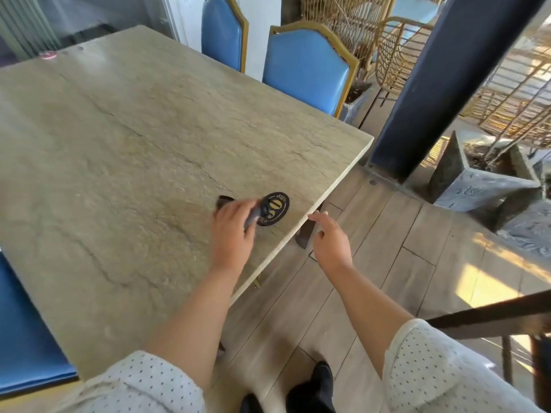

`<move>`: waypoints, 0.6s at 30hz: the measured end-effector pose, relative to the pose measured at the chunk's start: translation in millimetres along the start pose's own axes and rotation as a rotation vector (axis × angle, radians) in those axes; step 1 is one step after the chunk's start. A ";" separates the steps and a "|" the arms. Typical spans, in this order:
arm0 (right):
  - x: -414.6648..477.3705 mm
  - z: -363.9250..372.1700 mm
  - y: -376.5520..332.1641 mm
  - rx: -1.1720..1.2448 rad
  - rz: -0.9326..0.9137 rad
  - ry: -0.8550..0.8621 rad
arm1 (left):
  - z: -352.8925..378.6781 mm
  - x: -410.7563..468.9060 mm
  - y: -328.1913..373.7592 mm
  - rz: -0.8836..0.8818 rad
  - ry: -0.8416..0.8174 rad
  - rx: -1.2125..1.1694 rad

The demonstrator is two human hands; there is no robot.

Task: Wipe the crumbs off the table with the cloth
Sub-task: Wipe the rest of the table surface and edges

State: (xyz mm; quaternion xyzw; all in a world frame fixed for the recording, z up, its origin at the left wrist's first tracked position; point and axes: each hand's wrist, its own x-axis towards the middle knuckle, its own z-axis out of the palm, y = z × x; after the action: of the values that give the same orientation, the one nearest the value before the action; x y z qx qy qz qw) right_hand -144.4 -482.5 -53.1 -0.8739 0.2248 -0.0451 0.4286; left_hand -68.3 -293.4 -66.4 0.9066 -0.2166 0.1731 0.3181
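The beige stone table (125,138) fills the left and middle of the head view. No crumbs can be made out on its mottled surface. My left hand (232,231) rests over the table near its right edge, fingers closed around a dark, motion-blurred item that looks like a cloth (253,217). One end of the cloth sticks out left of the fingers. Right beside the hand lies a round black disc with gold markings (275,207). My right hand (329,239) hovers just off the table's edge, over the floor, fingers apart and holding nothing.
Two blue padded chairs (307,67) stand along the table's far side, and a blue seat (26,329) is at the near left. A small pink object (47,55) sits at the far corner. A dark steel post (432,84), a stone planter (483,177) and wicker chairs (396,52) stand to the right.
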 end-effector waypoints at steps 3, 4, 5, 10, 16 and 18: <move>11.6 12.0 -6.7 -0.023 -0.046 -0.042 | 3.2 13.8 -23.4 -0.231 0.012 0.175; 17.1 16.0 -7.2 -0.038 -0.059 -0.061 | 7.9 17.0 -30.2 -0.294 -0.042 0.204; 22.8 19.5 -7.8 -0.062 -0.069 -0.080 | 12.9 21.2 -34.5 -0.329 -0.109 0.203; 45.8 25.3 -8.4 -0.171 -0.134 -0.184 | 44.9 34.0 -43.4 -0.280 -0.377 0.209; 55.4 33.7 -5.4 -0.238 -0.187 -0.196 | 41.4 10.8 -41.0 -0.167 -0.350 0.294; 54.4 36.1 -7.4 -0.253 -0.167 -0.205 | 36.5 -4.1 -36.8 -0.157 -0.319 0.292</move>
State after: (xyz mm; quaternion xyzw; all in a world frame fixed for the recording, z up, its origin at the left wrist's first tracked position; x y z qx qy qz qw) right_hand -83.3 -475.7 -76.3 -0.9364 0.1107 0.0373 0.3308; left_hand -46.8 -290.1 -113.7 0.9730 -0.1658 0.0317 0.1576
